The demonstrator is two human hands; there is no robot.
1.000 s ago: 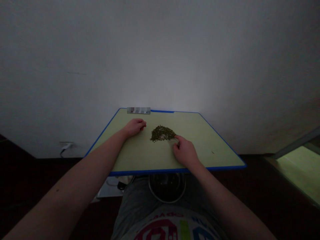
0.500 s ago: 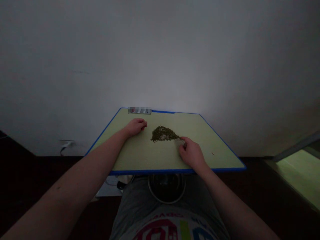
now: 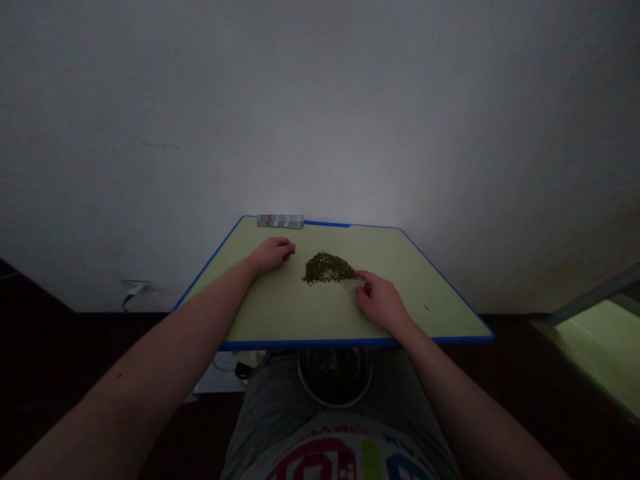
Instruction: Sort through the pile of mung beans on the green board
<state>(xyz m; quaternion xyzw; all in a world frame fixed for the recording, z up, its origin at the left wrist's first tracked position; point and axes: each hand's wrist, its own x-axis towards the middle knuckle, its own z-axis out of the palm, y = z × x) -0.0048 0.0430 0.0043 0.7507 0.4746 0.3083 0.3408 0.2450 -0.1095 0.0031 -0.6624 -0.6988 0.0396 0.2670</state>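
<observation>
A pile of small dark green bits (image 3: pixel 325 267), too small to name, lies in the middle of a pale yellow-green table (image 3: pixel 280 313) with blue edging. My left hand (image 3: pixel 273 255) rests left of the pile, its fingers curled in and no object showing in them. At the pile's right end, my right hand (image 3: pixel 383 300) pinches a thin, see-through flat piece (image 3: pixel 353 284). That piece's left edge points toward the pile's near right side. A paler patch shows at the pile's near edge.
Below the near table edge, a dark round bowl with a shiny rim (image 3: pixel 335 405) sits at my lap. A blurred-out strip (image 3: pixel 280 221) lies along the far edge, close to the wall (image 3: pixel 320 120). One small brown bit (image 3: pixel 427 308) lies at right. A plug (image 3: pixel 134 289) is in the left wall.
My right hand has shifted slightly left, and the see-through piece now reaches farther left along the pile's near right side. My left hand has stayed in place.
</observation>
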